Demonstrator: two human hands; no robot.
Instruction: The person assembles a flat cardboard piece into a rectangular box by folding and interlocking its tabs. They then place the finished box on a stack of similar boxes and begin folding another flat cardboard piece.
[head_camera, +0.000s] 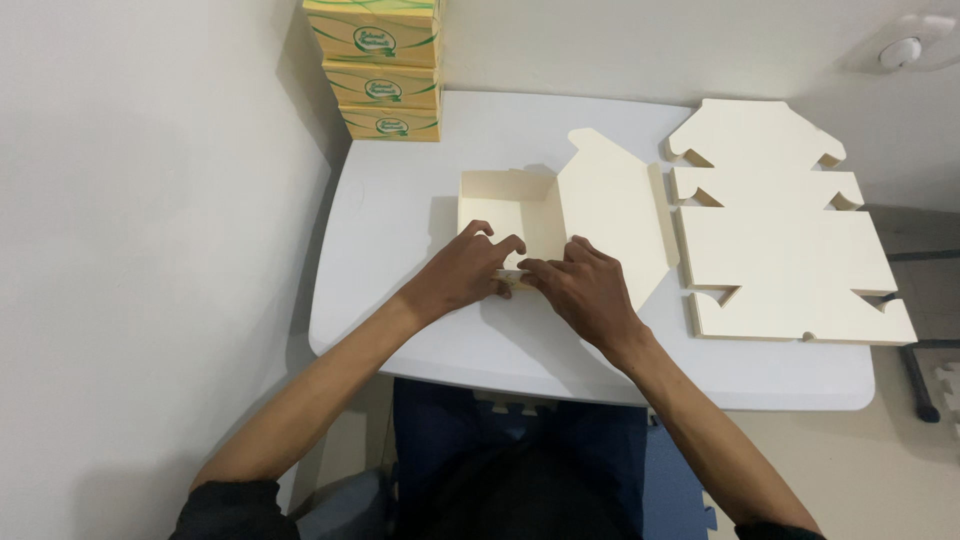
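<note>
A cream cardboard box (505, 205) sits half-folded on the white table (480, 350), its tray walls raised and its lid flap (612, 215) lying open to the right. My left hand (468, 268) presses on the box's near wall with fingers curled over the edge. My right hand (585, 290) touches the same near wall from the right, and the fingertips of both hands meet at the fold.
A flat die-cut cardboard blank (780, 240) lies on the right half of the table. Three finished yellow-and-green boxes (380, 70) are stacked in the far left corner against the wall. Blue foam floor mats (670, 490) show below the table's edge.
</note>
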